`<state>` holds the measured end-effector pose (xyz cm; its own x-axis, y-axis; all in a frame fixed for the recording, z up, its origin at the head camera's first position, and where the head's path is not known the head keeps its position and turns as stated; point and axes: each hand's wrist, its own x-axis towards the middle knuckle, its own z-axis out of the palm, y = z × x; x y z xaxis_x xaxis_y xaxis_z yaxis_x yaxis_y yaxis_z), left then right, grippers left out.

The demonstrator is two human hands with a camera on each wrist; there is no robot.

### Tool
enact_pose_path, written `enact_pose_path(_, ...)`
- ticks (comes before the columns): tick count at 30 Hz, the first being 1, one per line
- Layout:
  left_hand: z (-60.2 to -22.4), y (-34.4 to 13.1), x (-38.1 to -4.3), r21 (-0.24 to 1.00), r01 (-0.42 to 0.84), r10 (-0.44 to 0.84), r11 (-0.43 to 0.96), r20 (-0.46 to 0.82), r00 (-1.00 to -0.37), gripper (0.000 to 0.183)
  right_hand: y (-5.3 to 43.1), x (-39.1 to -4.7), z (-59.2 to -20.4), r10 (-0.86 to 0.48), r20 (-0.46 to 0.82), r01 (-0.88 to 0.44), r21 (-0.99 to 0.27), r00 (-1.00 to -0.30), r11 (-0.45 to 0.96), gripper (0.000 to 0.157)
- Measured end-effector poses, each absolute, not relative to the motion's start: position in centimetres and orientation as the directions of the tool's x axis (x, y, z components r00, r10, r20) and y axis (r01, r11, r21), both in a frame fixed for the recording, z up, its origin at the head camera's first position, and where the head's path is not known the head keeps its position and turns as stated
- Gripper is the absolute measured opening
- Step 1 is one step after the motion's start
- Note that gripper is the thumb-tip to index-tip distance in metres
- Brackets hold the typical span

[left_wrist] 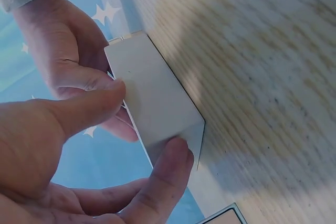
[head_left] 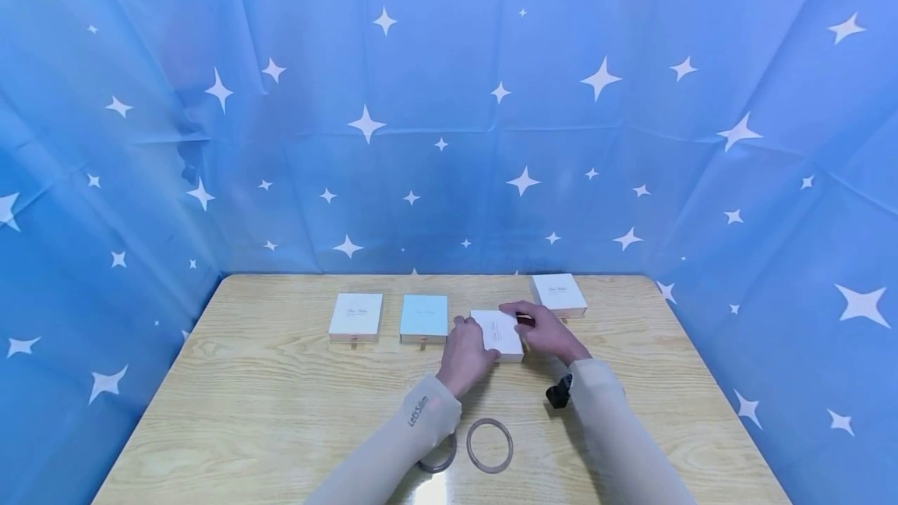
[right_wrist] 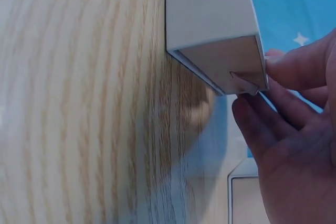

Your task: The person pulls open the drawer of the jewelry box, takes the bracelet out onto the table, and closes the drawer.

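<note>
White box [head_left: 500,336] near worktop's [head_left: 281,396] far edge, right of middle. Our left hand [head_left: 466,351], half-curled, grips it; right hand [head_left: 550,333], nearly closed, pinches tab [right_wrist: 244,83]. We judge: brace box, draw straight.

Setting: curtained tabletop booth [head_left: 281,419]; whether in a home, studio or office cannot be told. Backdrop [head_left: 435,92]: blue fabric, creased, printed with white four-pointed stars [head_left: 368,125], hung beyond the left hand [head_left: 467,353] and right hand [head_left: 549,331] and along either side of them. Worktop [head_left: 266,388]: single, pale wood-grain, far corners rounded, under both hands. Wrist camera [head_left: 559,392]: small, black, worn just behind the right hand.
</note>
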<state>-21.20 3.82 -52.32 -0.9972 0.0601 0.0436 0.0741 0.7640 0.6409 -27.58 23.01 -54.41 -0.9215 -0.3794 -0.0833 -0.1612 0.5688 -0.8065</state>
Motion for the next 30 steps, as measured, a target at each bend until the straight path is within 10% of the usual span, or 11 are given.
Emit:
enact_pose_path(12, -51.6, 3.4, -21.6, 0.499, 0.202, 0.183, 0.843, 0.087, -0.979, 0.085, 24.0, -26.8, -54.0, -0.253, 0.017, -0.171, -0.780, -0.967, 0.602, 0.043)
enact_pose_path(30, -53.0, 1.7, -25.5, 0.369, 0.510, 0.538, 0.777, 0.029, -0.842, 0.098, 24.0, -25.9, -54.4, -0.126, -0.241, 0.159, -0.875, -0.962, 0.458, 0.034)
